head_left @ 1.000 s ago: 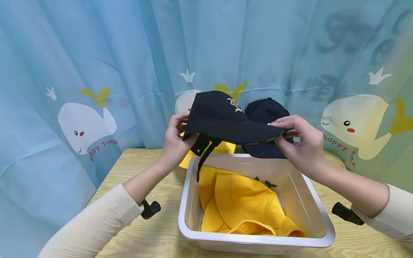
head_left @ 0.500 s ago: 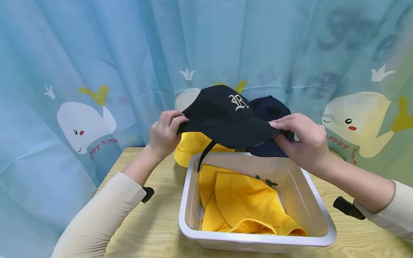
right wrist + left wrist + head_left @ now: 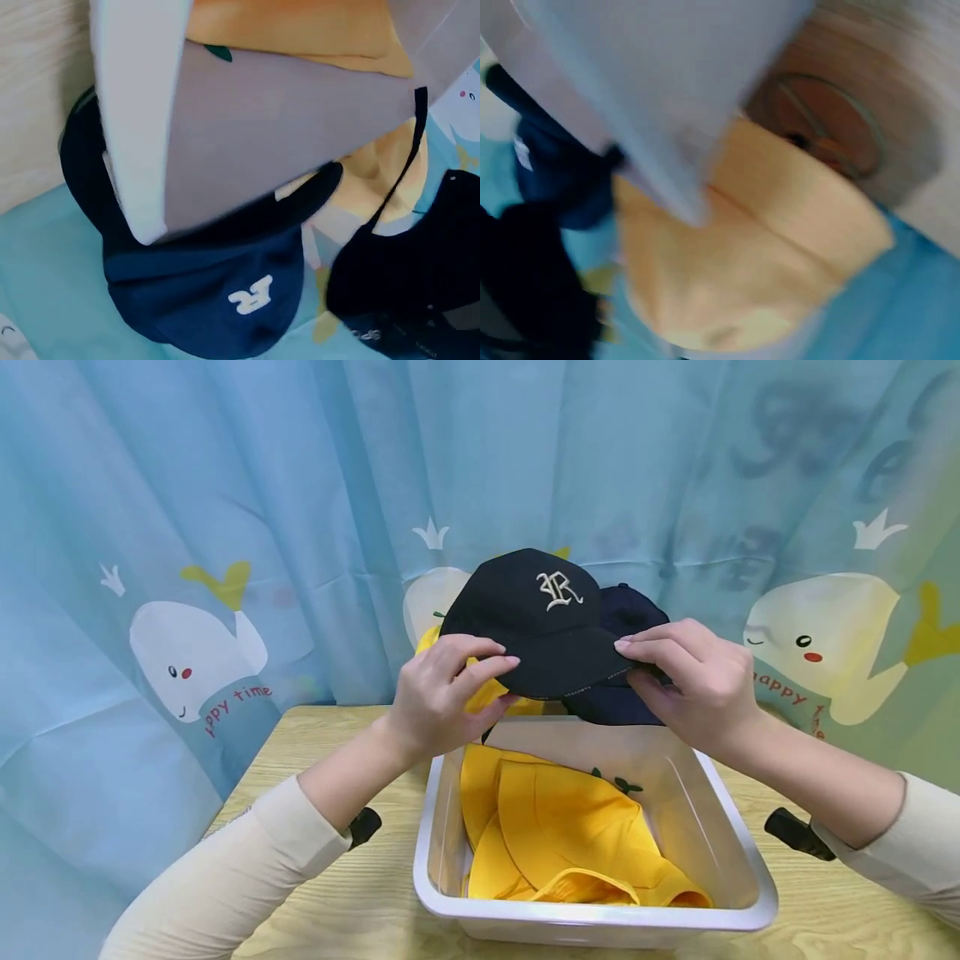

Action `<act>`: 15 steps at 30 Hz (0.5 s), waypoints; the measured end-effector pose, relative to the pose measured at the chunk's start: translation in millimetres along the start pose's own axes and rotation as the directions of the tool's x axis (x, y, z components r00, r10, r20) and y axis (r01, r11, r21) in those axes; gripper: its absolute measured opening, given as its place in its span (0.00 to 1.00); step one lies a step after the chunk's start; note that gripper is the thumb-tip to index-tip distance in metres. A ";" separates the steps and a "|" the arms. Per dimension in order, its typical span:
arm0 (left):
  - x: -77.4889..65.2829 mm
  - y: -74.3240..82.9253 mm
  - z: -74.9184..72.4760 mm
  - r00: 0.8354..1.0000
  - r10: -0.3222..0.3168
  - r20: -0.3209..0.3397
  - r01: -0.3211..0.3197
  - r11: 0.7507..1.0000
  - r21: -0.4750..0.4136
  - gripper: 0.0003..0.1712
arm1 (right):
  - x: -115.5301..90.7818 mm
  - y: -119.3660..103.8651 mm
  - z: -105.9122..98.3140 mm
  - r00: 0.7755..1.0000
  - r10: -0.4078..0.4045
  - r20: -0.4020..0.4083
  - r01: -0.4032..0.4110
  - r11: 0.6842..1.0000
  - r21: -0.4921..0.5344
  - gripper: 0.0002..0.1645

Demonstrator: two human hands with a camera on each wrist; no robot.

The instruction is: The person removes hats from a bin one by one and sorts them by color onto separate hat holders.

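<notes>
A black cap (image 3: pixel 525 602) with a white embroidered letter hangs above the far side of a white bin (image 3: pixel 738 827). My right hand (image 3: pixel 697 681) pinches its brim at the right edge. The left hand (image 3: pixel 450 693) has its fingers over the brim's left side, thumb at the lower edge. Dark and partly cut off, the black cap (image 3: pixel 405 277) shows its loose strap in the right wrist view. Inside the bin lie yellow hats (image 3: pixel 570 827) with green sprouts. The left wrist view is blurred.
Behind the bin sit a navy cap (image 3: pixel 633 610), partly covered by the black one, and another yellow hat (image 3: pixel 735 247). All rests on a wooden table (image 3: pixel 337 877). A blue curtain (image 3: pixel 300 485) with whale prints hangs behind.
My left hand has left the back of the black cap and come right to the left side of its brim. The cap has turned its front more toward me. The right hand keeps its hold.
</notes>
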State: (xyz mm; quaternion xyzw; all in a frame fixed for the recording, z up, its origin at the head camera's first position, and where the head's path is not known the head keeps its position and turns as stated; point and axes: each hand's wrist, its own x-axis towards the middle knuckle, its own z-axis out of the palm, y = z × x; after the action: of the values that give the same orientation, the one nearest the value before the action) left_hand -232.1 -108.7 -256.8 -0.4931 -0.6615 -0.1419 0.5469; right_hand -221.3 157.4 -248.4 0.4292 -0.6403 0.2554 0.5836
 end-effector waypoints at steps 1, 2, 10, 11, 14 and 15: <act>5.3 5.5 0.5 1.000 -0.001 0.007 0.002 1.000 -0.020 0.23 | 1.4 -0.3 -0.4 1.000 -0.013 0.007 0.013 1.000 -0.015 0.08; 10.4 10.6 0.7 1.000 -0.006 0.019 0.006 1.000 -0.030 0.22 | 2.9 -0.4 -0.8 1.000 -0.025 0.017 0.026 0.999 -0.030 0.07; 33.6 26.4 11.9 0.995 -0.042 0.093 0.030 0.992 0.120 0.07 | 7.0 -1.0 0.2 0.995 -0.055 0.088 0.064 0.993 -0.101 0.10; 33.9 24.9 13.7 0.996 -0.034 0.079 0.023 0.991 0.131 0.07 | 6.2 -1.7 0.1 0.995 -0.043 0.090 0.052 0.994 -0.095 0.10; 31.4 17.1 17.1 1.000 -0.009 0.022 0.006 0.993 0.117 0.08 | 2.3 -4.5 -2.0 0.993 0.023 0.113 -0.016 0.998 -0.059 0.08; 29.8 14.2 17.7 1.000 0.001 0.003 -0.002 0.995 0.101 0.08 | 0.3 -5.5 -3.3 0.990 0.052 0.130 -0.046 0.998 -0.046 0.08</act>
State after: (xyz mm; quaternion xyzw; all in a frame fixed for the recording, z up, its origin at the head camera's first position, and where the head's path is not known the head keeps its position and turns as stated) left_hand -228.5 -74.4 -242.5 -0.4654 -0.6682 -0.1072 0.5705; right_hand -214.9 157.3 -248.4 0.4167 -0.6929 0.2272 0.5428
